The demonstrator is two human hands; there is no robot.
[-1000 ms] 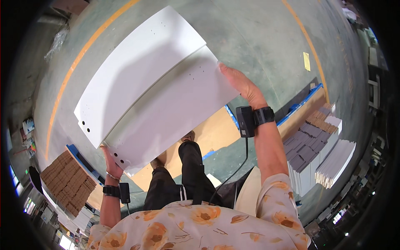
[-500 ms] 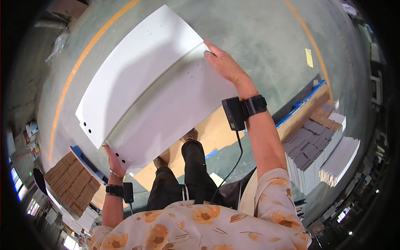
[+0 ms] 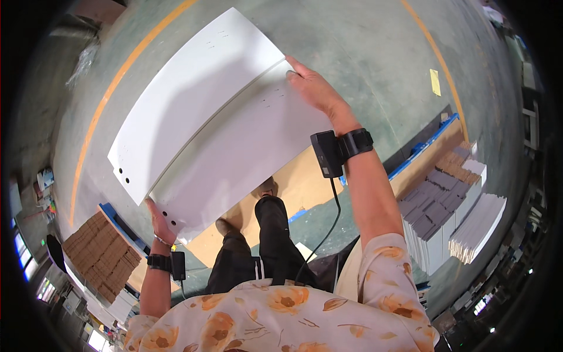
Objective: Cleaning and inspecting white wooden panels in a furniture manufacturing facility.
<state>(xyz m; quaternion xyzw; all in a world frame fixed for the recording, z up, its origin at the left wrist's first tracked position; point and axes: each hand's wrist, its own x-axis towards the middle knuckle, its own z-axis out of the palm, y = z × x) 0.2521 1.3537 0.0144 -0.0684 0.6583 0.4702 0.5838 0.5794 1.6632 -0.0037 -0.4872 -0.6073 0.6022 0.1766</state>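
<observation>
Far out beyond the left hand (image 3: 159, 218), a pallet of brown blocks (image 3: 97, 257) sat on the floor, and a yellow line (image 3: 111, 94) ran up the concrete above it. The left hand was closed on the near-left corner of the white panels (image 3: 205, 117), thumb hidden under the board, just beside two small drilled holes. Two panels lay one on the other, the upper one shifted up and left so that a long step showed down the middle; they were held in the air, tilted, above the person's knees and shoes (image 3: 267, 188). By that step, the edges were judged not yet flush, so squaring the pair up appeared to be left, and neither board had been set down. A brown sheet (image 3: 299, 182) lay on the floor beneath, between the hands. The right hand (image 3: 316, 91) rested flat, fingers together, on the far-right end of the lower panel, pressing at the step. Well out past the right hand, stacks of grey and white boards (image 3: 451, 217) stood on a blue-edged pallet.
</observation>
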